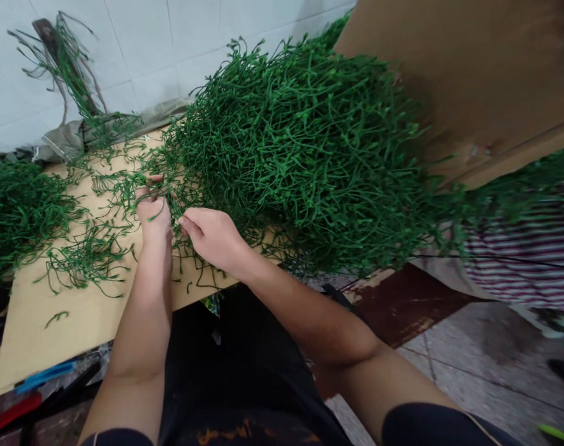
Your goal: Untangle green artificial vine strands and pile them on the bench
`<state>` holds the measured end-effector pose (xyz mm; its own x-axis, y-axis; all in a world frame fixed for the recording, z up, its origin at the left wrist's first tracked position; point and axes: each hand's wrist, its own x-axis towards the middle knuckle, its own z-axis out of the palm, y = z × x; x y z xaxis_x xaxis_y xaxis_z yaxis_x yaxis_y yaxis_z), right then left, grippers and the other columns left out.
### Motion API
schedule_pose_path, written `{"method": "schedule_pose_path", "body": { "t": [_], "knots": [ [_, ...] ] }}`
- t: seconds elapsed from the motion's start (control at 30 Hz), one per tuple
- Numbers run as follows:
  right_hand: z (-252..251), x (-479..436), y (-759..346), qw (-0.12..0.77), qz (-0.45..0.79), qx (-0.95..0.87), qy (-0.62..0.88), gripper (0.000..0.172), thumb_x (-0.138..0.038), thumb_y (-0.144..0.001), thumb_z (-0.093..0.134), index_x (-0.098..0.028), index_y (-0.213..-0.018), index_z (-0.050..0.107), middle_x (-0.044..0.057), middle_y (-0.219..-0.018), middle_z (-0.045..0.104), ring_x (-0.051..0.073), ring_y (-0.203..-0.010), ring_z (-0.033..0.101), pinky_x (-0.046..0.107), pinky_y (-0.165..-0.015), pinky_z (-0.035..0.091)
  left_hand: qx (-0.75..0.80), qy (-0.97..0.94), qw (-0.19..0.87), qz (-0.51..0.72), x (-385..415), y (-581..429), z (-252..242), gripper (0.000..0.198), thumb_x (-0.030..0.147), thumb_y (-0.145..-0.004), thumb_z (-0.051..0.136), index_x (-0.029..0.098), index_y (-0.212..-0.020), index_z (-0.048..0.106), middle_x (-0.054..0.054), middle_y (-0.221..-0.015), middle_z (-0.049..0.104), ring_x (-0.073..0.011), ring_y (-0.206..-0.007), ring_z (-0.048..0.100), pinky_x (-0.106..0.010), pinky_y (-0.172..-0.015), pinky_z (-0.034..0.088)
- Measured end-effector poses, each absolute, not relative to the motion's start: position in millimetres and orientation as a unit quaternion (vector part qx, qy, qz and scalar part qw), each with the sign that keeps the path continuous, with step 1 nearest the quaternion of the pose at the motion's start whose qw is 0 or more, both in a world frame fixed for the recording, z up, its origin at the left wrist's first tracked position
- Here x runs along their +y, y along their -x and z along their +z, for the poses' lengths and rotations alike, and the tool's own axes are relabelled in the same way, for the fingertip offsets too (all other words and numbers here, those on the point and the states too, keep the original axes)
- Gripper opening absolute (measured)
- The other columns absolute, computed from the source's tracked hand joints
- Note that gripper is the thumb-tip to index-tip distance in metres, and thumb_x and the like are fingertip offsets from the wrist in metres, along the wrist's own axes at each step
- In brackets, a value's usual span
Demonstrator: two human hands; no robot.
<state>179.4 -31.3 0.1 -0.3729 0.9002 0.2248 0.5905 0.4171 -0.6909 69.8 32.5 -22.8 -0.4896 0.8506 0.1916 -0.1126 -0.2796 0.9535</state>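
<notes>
Thin green stems with small knobbed tips, looking like plastic plant stems, are heaped in a large pile (pixel 300 136) in front of me and to the right. At the pile's left edge, my left hand (pixel 152 207) has its fingers curled round a few of these stems (pixel 157 209). My right hand (pixel 213 238) is closed in a pinch just beside it, with stems at its fingertips. A smaller loose cluster of stems (pixel 89 257) lies left of my left wrist. Part of the left fingers is hidden among the green.
Beneath the stems is a tan board (pixel 77 322). Another green heap (pixel 22 210) stands at far left. Stems hang on an upright post (pixel 47 34) by the tiled wall (pixel 147 37). A cardboard box (pixel 477 80) leans at right, above striped fabric (pixel 524 260). Blue (pixel 44 375) and red handles (pixel 12 414) lie lower left.
</notes>
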Motion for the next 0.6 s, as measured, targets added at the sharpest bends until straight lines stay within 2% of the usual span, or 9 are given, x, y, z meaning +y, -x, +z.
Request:
{"method": "schedule_pose_path", "body": {
  "t": [0.13,0.33,0.47,0.6],
  "knots": [
    [0,-29,-190,0.308,0.260,-0.779,0.480,0.027,-0.023,-0.087,0.037,-0.017,-0.061,0.040,0.001,-0.063,0.046,0.010,-0.061,0.039,0.025,-0.062,0.027,0.500,-0.426,0.288,0.697,38,-72,-29,0.042,-0.005,-0.059,0.048,0.020,-0.092,0.059,0.007,-0.059,0.055,-0.0080,-0.053,0.051,-0.019,-0.062,0.044],
    [-5,-5,-208,0.360,0.335,-0.736,0.465,0.035,-0.030,-0.089,0.037,-0.016,-0.058,0.046,-0.003,-0.053,0.036,0.008,-0.053,0.033,0.025,-0.057,0.025,0.462,-0.412,0.368,0.694,43,-61,-27,0.033,0.006,-0.063,0.057,0.020,-0.092,0.059,0.008,-0.054,0.051,-0.0059,-0.045,0.048,-0.016,-0.047,0.039],
    [-6,6,-216,0.378,0.346,-0.717,0.473,0.033,-0.033,-0.087,0.042,-0.016,-0.058,0.045,-0.004,-0.052,0.031,0.007,-0.052,0.029,0.025,-0.054,0.024,0.433,-0.437,0.405,0.676,39,-62,-25,0.025,0.013,-0.063,0.064,0.019,-0.086,0.059,0.005,-0.058,0.054,-0.0070,-0.048,0.051,-0.017,-0.047,0.041],
    [-3,10,-214,0.414,0.293,-0.713,0.484,0.034,-0.045,-0.082,0.048,-0.018,-0.063,0.043,-0.002,-0.060,0.038,0.008,-0.058,0.035,0.025,-0.057,0.029,0.424,-0.468,0.414,0.656,35,-68,-24,0.022,0.019,-0.062,0.068,0.019,-0.081,0.058,0.001,-0.069,0.060,-0.0098,-0.057,0.056,-0.019,-0.054,0.046]
  ]
}}
